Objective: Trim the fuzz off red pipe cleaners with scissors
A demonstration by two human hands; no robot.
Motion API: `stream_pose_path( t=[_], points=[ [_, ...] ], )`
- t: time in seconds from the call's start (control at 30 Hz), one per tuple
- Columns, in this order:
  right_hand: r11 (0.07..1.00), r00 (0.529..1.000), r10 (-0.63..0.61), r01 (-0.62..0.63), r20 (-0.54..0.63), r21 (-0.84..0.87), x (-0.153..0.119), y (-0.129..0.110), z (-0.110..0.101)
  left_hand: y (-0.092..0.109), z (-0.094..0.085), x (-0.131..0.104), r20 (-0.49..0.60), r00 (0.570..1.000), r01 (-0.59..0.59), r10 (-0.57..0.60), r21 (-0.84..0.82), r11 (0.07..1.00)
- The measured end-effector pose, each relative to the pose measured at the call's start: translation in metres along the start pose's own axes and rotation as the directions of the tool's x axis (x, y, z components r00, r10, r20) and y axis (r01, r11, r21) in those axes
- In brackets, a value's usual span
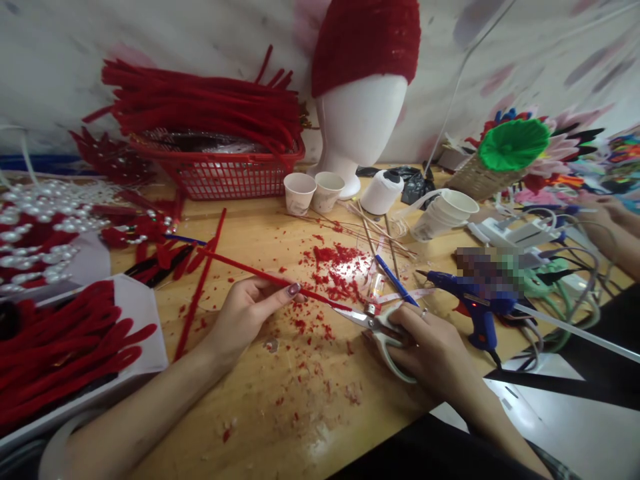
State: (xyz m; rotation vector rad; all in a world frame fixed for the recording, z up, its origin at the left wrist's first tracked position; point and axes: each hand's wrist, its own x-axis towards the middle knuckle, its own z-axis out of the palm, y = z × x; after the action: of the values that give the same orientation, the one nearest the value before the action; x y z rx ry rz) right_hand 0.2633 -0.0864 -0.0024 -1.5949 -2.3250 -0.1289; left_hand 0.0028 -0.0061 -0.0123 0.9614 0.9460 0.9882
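My left hand (255,307) pinches a long red pipe cleaner (245,267) between thumb and fingers, its fuzzy stem slanting across the table. In my right hand (425,340) is a pair of scissors (387,340) with pale handles. The scissor blades meet the pipe cleaner's right end; whether they are closed through it I cannot tell. Red fuzz clippings (337,267) are scattered beneath and around both hands. Another red pipe cleaner (200,300) lies on the wood just left of my left hand.
A red basket (225,177) heaped with pipe cleaners stands behind, beside a white mannequin head (360,127) and paper cups (300,193). At right lies a blue glue gun (475,300) with cords. Left is a white box (145,313) of red loops. Another person's hand (600,220) shows far right.
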Motion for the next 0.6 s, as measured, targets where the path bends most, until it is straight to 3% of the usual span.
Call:
stream_pose_path(
  t=[0.23,0.4,0.6],
  points=[
    [0.996,0.998,0.056,-0.057,0.016,0.062,0.000,0.004,-0.002,0.001,-0.001,0.001,-0.018,1.000,-0.010,0.010,0.000,1.000],
    [0.986,0.997,0.067,-0.062,-0.033,0.156,0.005,0.002,-0.013,-0.001,0.000,0.003,-0.100,0.995,-0.005,0.002,-0.023,1.000],
    [0.999,1.000,0.015,-0.014,-0.006,0.045,0.005,-0.002,-0.008,0.001,0.004,0.003,-0.152,0.988,0.007,-0.028,-0.135,0.991]
  ],
)
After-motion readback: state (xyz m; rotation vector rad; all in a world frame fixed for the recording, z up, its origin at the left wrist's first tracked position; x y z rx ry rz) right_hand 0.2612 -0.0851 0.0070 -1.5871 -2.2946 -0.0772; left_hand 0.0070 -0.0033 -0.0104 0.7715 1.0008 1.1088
